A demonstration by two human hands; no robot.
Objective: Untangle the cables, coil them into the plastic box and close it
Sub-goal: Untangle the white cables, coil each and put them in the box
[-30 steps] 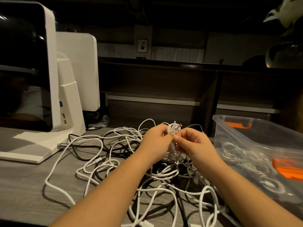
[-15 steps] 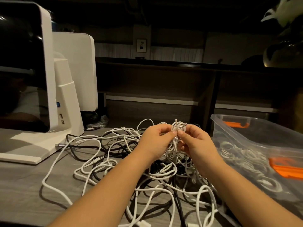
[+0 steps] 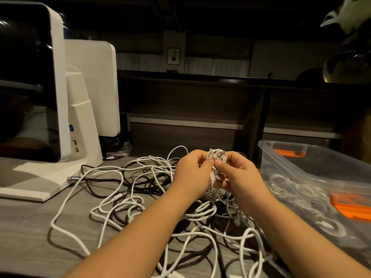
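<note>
A: Surroundings first? White monitor stand (image 3: 80, 125) at far left on the bench (image 3: 26, 227); clear plastic box (image 3: 313, 157) with orange latches at right, coiled white cables (image 3: 301, 195) inside.

B: Obstructions: loose tangle of white and black cables (image 3: 140, 189) spread between stand and box, under both forearms.

A: Grip state?

B: Left hand (image 3: 192, 173) and right hand (image 3: 239, 177) both pinch a raised white cable bundle (image 3: 215, 157), thumbs meeting, just left of the box.
</note>
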